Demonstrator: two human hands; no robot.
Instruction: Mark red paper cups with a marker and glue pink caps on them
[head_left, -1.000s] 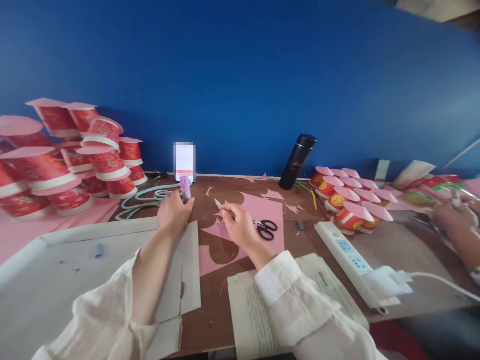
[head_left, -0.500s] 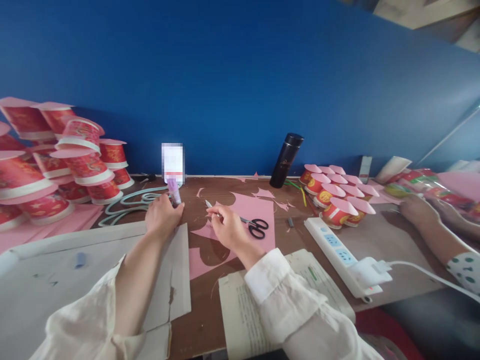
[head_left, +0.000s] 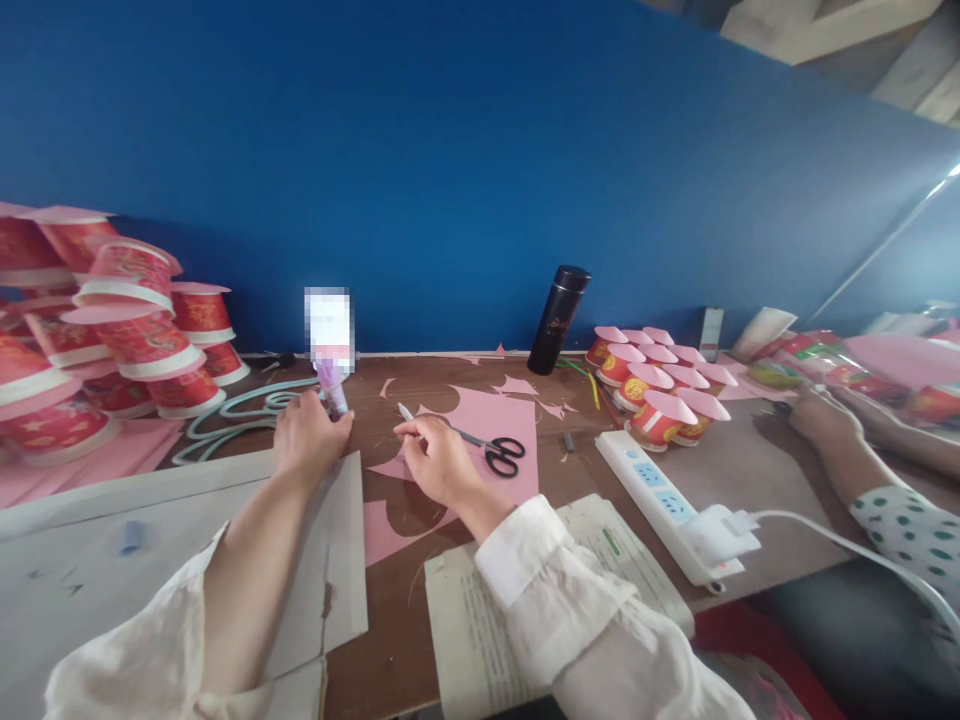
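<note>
Gripping a purple plastic tube low, the left hand reaches across the brown tabletop; the right hand pinches a slim white stick. Both look light, stiff, best held mid-barrel.

Rightward obstacles — scissors, power strip

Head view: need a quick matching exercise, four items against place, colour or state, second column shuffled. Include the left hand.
Column 1
1. Left hand
2. Scissors
3. Flask
4. Power strip

Column 2
A. Black, standing near the blue wall
B. White, with a charger plugged in
C. Holding the purple tube
D. Lying on pink paper

Pairs: 1-C, 2-D, 3-A, 4-B
</note>
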